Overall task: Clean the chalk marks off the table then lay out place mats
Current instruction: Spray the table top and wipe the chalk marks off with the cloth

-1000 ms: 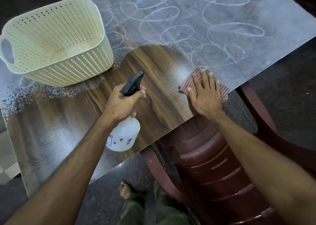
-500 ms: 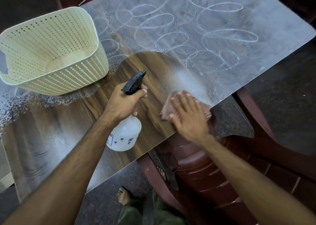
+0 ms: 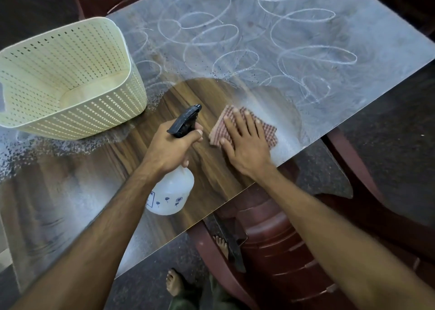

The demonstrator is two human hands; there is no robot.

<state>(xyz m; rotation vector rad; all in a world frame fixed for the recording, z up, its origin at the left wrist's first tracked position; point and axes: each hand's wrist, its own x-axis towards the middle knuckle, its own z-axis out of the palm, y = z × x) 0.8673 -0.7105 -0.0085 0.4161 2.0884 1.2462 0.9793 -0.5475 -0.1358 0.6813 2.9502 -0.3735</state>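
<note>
A cream perforated plastic basket (image 3: 70,78) stood at the left of the wood-grain table (image 3: 211,175). Beside it, the left hand (image 3: 170,148) gripped a white spray bottle with a black trigger head (image 3: 173,192). The right hand (image 3: 244,144) pressed flat, fingers spread, on a red checked cloth (image 3: 222,128). White looping chalk marks (image 3: 282,38) covered the far tabletop.

Home dining spot: wooden table (image 3: 211,180), plastic chair (image 3: 282,239).

Wood-grain table (image 3: 113,168), far part covered in chalk loops (image 3: 306,36). Cream basket (image 3: 70,78) sits on it. Checked cloth (image 3: 235,126) lies right of basket, well apart.
</note>
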